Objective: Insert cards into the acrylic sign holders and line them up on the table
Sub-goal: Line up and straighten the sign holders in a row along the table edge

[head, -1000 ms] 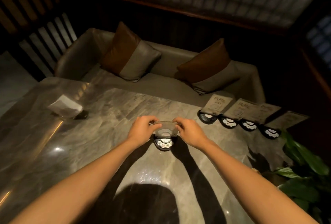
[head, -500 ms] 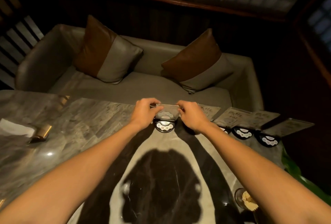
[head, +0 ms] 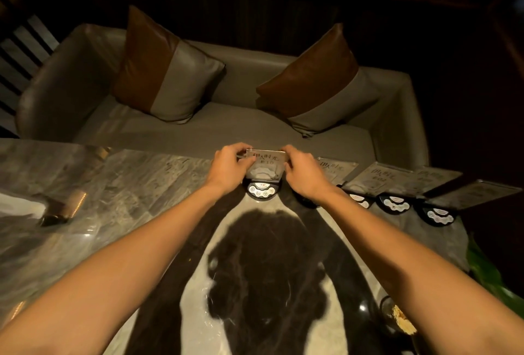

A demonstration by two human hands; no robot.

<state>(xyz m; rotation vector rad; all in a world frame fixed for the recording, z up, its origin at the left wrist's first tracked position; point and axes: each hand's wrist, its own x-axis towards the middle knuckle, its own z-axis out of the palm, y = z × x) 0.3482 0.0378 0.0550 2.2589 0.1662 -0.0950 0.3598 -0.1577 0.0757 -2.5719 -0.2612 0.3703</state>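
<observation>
1. Left of the sign holder [head: 265,168], a tissue box [head: 19,207] lies well apart on the table [head: 127,184]
2. Our left hand [head: 229,168] pinches the holder's left edge, fingers curled closed
3. The holder stands on its dark round base [head: 261,190], card inside; we judge it light, stiff, slippery acrylic, best gripped by the side edges
4. Our right hand [head: 304,176] pinches its right edge likewise
5. Right of it, finished holders [head: 381,180] stand in a row

sign holders [head: 265,173]: 5 | cushions [head: 167,71]: 2 | hands [head: 229,168]: 2 | sofa [head: 226,116]: 1
</observation>
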